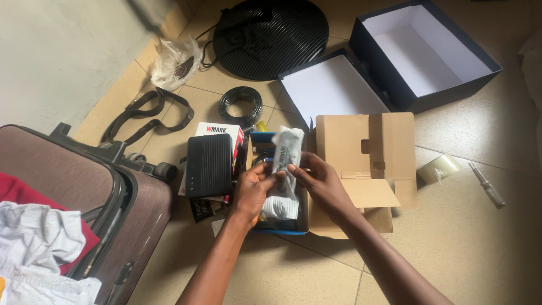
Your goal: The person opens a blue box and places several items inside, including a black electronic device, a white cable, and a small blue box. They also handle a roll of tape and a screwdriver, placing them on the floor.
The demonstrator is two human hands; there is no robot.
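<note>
Router (209, 165) left of packet (285, 164); suitcase (84, 192) farther left.

At the centre of the frame you hold a long white plastic packet (284, 169) with a grey printed strip down its face, pinched between your left hand (252, 189) and right hand (319, 179) above a shallow blue-edged box (278, 229), with a folded-open brown cardboard carton (367, 152) touching it on the right. Just left of centre a white box with red and black print (220, 131) lies under a black ridged device (209, 165). In the upper right stand a dark navy box with a white inside (423, 53) and, just beside it toward the centre, its matching lid (330, 90), while a crumpled clear plastic bag (176, 61) lies in the upper left.
</note>
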